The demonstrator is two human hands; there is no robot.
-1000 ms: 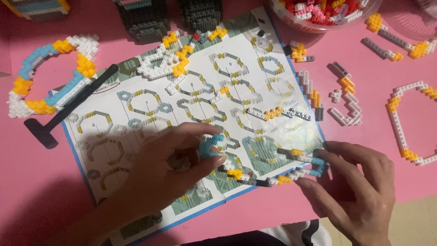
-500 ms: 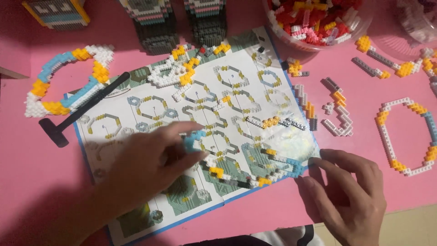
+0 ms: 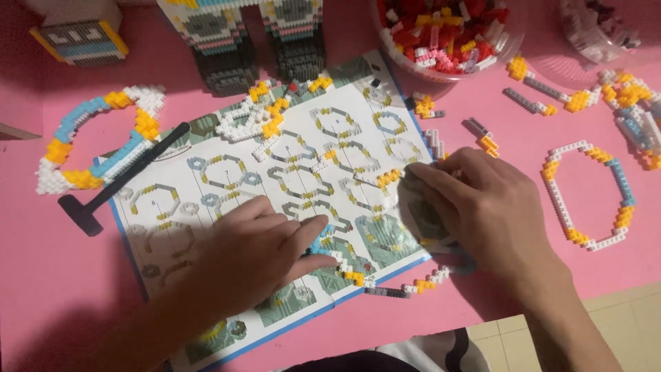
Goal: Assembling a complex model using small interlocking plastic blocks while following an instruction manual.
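Observation:
My left hand (image 3: 258, 251) lies on the instruction sheet (image 3: 227, 179) and pinches one end of a thin chain of white, blue and orange small bricks (image 3: 358, 275). The chain curves along the sheet's lower edge toward the right. My right hand (image 3: 482, 210) rests palm down on the sheet's right edge, fingertips close to a short orange and white brick strip (image 3: 387, 178). It covers the chain's other end, and its grip is hidden.
A black toy hammer (image 3: 117, 182) lies at the sheet's left, next to a ring of white, blue and orange bricks (image 3: 89, 145). Another brick ring (image 3: 592, 193) lies at right. A clear bowl of loose bricks (image 3: 447, 34) and two built figures (image 3: 255, 41) stand at the back.
My right hand has moved up from the sheet's lower right corner onto its right edge. My left hand stays on the chain. The view has shifted.

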